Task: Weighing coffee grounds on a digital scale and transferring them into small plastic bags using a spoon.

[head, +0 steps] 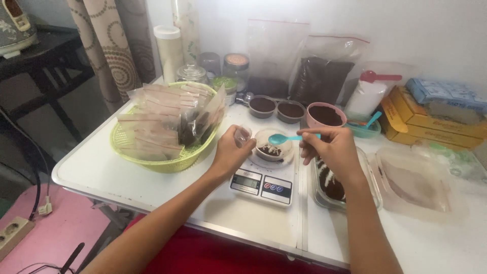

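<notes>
My right hand [332, 149] grips a turquoise plastic spoon [280, 138], its bowl held over a small clear cup [272, 147] that contains dark brown and white powder. The cup sits on a white digital kitchen scale [264, 182]. My left hand [231, 152] pinches a small clear plastic lid or cup [242, 136] just left of the scale cup. A clear rectangular container [339, 187] of dark and white powder lies under my right wrist.
A lime green basket [167, 163] full of small zip bags stands at the left. Behind the scale sit bowls of brown powder [291, 109], a pink bowl [325, 115], jars, large bags of powder and yellow boxes [431, 124]. An empty clear tray [416, 185] lies right.
</notes>
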